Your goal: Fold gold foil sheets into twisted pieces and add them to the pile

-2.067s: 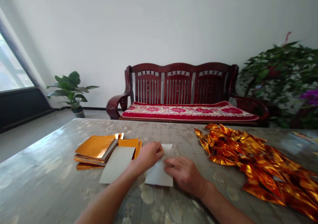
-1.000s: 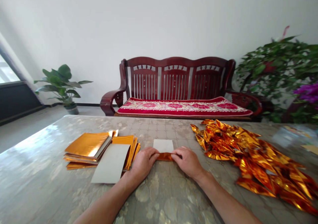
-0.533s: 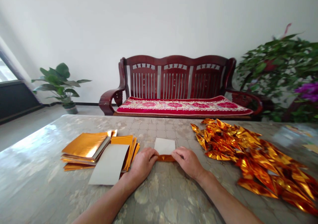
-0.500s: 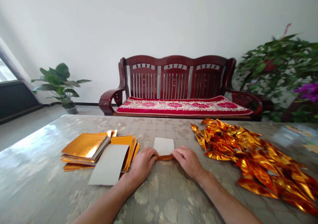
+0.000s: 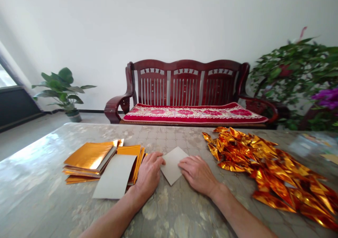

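A pale square sheet of paper (image 5: 174, 166) lies turned like a diamond on the table between my hands, plain side up. My left hand (image 5: 151, 167) has its fingers closed at the sheet's left corner, the thumb mostly hidden. On the opposite corner, my right hand (image 5: 196, 171) grips the edge with fingers bent together. Left of my left hand is a stack of gold foil paper (image 5: 89, 155), with more gold sheets (image 5: 132, 150) beside it and a pale-backed sheet (image 5: 115, 176) across them. Folded gold foil pieces (image 5: 258, 160) are heaped to the right.
The table (image 5: 163, 213) has a patterned, glossy cover. Clear plastic packaging (image 5: 313, 143) lies at its right side. Beyond stands a dark red wooden bench (image 5: 185, 86) with a floral cushion, a potted plant (image 5: 74, 113) on the left and leafy plants (image 5: 293, 69) on the right.
The sheet has turned from square-on to a diamond. The gold strip along its near edge no longer shows. My hands have shifted from its near edge to the side corners.
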{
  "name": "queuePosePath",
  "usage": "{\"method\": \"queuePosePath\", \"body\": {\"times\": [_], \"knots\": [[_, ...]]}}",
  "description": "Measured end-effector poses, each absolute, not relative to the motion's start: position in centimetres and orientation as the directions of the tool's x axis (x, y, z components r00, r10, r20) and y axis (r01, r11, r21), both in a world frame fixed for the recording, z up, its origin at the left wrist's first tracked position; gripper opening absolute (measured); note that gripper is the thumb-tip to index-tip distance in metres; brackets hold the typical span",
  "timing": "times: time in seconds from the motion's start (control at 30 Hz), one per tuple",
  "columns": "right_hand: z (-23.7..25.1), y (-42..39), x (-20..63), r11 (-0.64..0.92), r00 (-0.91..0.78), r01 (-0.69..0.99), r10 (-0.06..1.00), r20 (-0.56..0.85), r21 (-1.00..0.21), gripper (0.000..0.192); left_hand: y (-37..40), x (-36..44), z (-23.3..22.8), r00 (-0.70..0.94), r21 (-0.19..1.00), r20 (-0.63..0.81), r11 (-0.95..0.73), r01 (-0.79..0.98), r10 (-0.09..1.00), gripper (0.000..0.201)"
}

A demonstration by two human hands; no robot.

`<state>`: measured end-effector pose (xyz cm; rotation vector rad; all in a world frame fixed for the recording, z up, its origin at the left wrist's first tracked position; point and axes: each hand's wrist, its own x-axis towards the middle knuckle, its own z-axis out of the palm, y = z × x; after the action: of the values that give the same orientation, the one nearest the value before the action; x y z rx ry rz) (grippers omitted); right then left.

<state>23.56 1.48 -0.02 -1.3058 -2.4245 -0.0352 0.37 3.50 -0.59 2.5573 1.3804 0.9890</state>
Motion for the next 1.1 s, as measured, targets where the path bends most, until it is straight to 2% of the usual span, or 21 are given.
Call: {"method": "queuePosePath", "body": {"times": [0.07, 0.2, 0.27, 0.37, 0.57, 0.8, 0.97, 1.1], "knots": [[0.0, 1.1, 22.8, 0.549, -0.471, 0.813, 0.816, 0.335, -0.195, 0.022, 3.0, 0.7, -0.4, 0.409, 0.339, 0.51, -0.614, 0.713, 0.756, 0.037], [-0.7, 1.4, 22.7, 0.49, -0.352, 0.795, 0.853, 0.386, -0.358, 0.038, 1.8, 2.0, -0.2, 0.489, 0.329, 0.378, -0.608, 0.723, 0.786, 0.03], [-1.0, 1.9, 23.5, 0.457, -0.294, 0.805, 0.861, 0.415, -0.378, 0.047, 1.6, 2.4, -0.2, 0.51, 0.291, 0.327, -0.598, 0.747, 0.796, 0.028], [-1.1, 2.7, 25.2, 0.424, -0.267, 0.826, 0.874, 0.406, -0.37, 0.048, 1.8, 2.4, -0.6, 0.525, 0.237, 0.301, -0.596, 0.767, 0.796, 0.029], [-0.5, 2.8, 26.2, 0.467, -0.365, 0.825, 0.87, 0.331, -0.319, 0.041, 2.9, 1.8, -1.1, 0.445, 0.196, 0.296, -0.51, 0.838, 0.845, 0.033], [0.3, 1.9, 24.2, 0.483, -0.428, 0.85, 0.866, 0.258, -0.21, 0.025, 2.3, 2.0, -0.3, 0.525, 0.3, 0.283, -0.594, 0.747, 0.803, 0.036], [0.7, 1.3, 23.4, 0.524, -0.487, 0.849, 0.823, 0.292, -0.061, 0.019, 2.7, 2.0, -0.2, 0.526, 0.282, 0.241, -0.577, 0.767, 0.816, 0.024], [0.4, 1.4, 23.0, 0.525, -0.489, 0.851, 0.807, 0.331, -0.024, 0.022, 2.8, 2.0, -0.3, 0.531, 0.266, 0.247, -0.583, 0.768, 0.811, 0.026]]}}
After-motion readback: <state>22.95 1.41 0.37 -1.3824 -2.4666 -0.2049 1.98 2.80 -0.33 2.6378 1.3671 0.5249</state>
